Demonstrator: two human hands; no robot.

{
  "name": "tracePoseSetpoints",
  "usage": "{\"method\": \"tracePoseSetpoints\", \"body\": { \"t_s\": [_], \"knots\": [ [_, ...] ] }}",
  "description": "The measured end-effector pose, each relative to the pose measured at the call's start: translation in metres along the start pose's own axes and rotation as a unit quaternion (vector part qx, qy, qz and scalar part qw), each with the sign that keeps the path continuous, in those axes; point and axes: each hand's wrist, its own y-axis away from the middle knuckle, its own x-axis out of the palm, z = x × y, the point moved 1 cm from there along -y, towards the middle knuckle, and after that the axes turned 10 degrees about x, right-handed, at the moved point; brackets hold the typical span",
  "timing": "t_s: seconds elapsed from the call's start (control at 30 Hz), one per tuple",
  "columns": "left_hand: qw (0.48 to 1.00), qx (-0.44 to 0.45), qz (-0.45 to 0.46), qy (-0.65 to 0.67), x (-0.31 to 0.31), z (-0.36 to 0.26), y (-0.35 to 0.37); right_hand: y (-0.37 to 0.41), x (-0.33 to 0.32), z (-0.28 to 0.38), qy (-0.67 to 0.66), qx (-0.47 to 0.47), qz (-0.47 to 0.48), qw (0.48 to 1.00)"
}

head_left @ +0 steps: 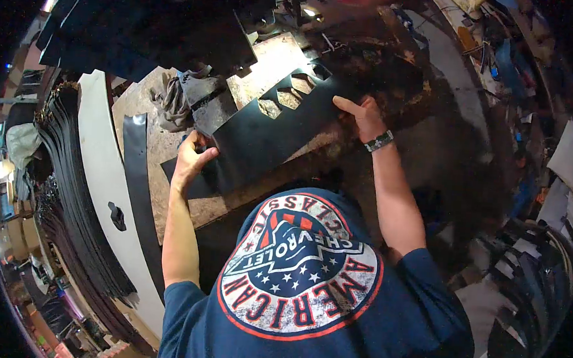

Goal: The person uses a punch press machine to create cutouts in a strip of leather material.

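A long black flexible-looking sheet (262, 142) lies slantwise across the worktable, stretched between both hands. Along its far edge are several angular cutouts through which the lit surface shows. My left hand (193, 158) grips its near-left part, thumb on top and the other fingers partly hidden. At the far right end, my right hand (362, 118) pinches the sheet with the thumb over its face; a watch or bracelet (379, 141) is on that wrist. Just beyond the left hand stands a dark block (213, 110), with a crumpled grey cloth (169, 105) beside it.
A large dark machine part (152, 26) overhangs the table's far left side. Left of the worktable (207, 208) are a narrow black strip (138, 165), a long pale board (102, 163) and a thick pile of black strips (79, 174). More scraps (527, 276) lie at right.
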Motion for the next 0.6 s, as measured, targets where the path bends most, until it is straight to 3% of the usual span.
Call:
{"method": "tracePoseSetpoints", "body": {
  "t_s": [0.1, 0.13, 0.17, 0.23, 0.3, 0.47, 0.6],
  "knots": [
    [0.994, -0.086, -0.035, 0.058, 0.005, -0.013, -0.005, 0.001, 0.003, 0.002, 0.014, -0.008, -0.015, 1.000],
    [0.998, -0.064, -0.027, -0.011, 0.000, -0.014, -0.007, 0.001, 0.003, 0.003, 0.015, -0.013, -0.022, 1.000],
    [0.996, -0.080, -0.029, 0.028, -0.005, -0.006, -0.006, 0.002, 0.005, 0.007, 0.021, -0.004, -0.041, 0.999],
    [0.998, -0.039, -0.024, -0.048, -0.024, 0.004, -0.009, 0.005, 0.007, 0.016, 0.032, 0.016, -0.078, 0.996],
    [0.996, -0.063, -0.057, 0.012, -0.027, -0.041, -0.022, 0.007, 0.006, 0.026, 0.030, 0.022, -0.111, 0.993],
    [0.996, -0.059, -0.006, -0.070, -0.059, -0.017, -0.071, -0.012, 0.019, 0.019, -0.008, 0.003, -0.152, 0.988],
    [0.994, -0.047, -0.067, -0.078, -0.069, -0.011, -0.092, -0.028, 0.032, 0.020, -0.024, -0.013, -0.156, 0.987]
  ]
}}
